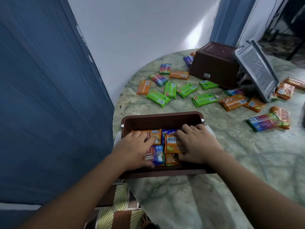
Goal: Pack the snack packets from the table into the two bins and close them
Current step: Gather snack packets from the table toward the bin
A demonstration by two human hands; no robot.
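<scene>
A brown bin [162, 120] stands open at the table's near left edge, with several snack packets lying inside. My left hand [132, 150] rests flat on an orange packet [156, 134] and a purple packet [156, 154] in it. My right hand [197, 144] grips an orange barcode packet [173, 144] between thumb and fingers inside the bin. A second brown bin [214, 66] lies tipped on its side at the back, a grey lid [257, 70] leaning against it. Several green packets [170, 90], orange packets [233, 101] and rainbow packets [262, 123] are scattered across the table.
The round marbled table [214, 162] ends at its left edge just beside the bin, next to a blue door [41, 96] and a white wall. White bin latches show at both sides of the near bin. Patterned floor tiles [118, 204] lie below.
</scene>
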